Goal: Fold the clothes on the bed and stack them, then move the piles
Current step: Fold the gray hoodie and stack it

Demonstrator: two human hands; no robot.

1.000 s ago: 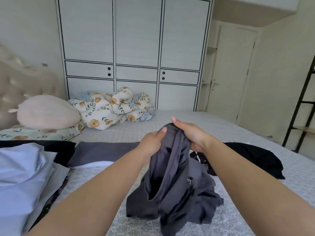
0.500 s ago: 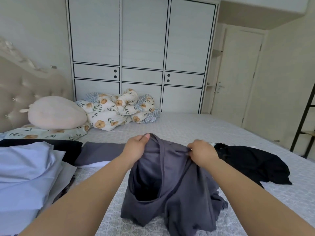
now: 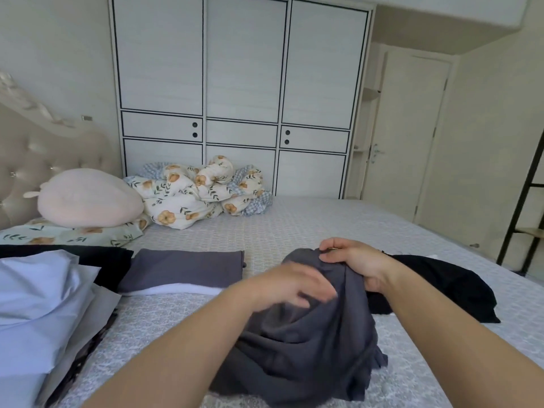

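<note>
Two hands on one dark grey garment (image 3: pixel 309 343), crumpled in a heap near the middle of the near edge of the bed (image 3: pixel 323 228). Right hand (image 3: pixel 357 265) gripping the bunched top of the garment, fingers curled over the fabric, thumb side tucked beneath. Left hand (image 3: pixel 290 285) blurred by motion, fingers fairly straight and spread, lying across the fabric just below the right hand; not clear whether pinching any cloth, looks loose and unclenched. Lower part of the garment pooled on the bedcover between the two forearms.

Black garment (image 3: pixel 450 285) lying unfolded behind and beside the right wrist, toward the right edge of the bed, partly hidden by the arm. Folded grey piece (image 3: pixel 185 266) flat on a white piece (image 3: pixel 176 290), toward the left of the bed and apart from the heap. Pale blue folded stack (image 3: pixel 38 304) at the near left corner, with a black piece (image 3: pixel 109 260) behind it.

Pink round cushion (image 3: pixel 88 198) on a floral pillow (image 3: pixel 73 234) at the headboard (image 3: pixel 38 154), left edge. Floral duvet (image 3: pixel 200 192) bundled at the far edge, against the white wardrobe (image 3: pixel 241 92). Door (image 3: pixel 412 136) in the far right corner of the room.
</note>
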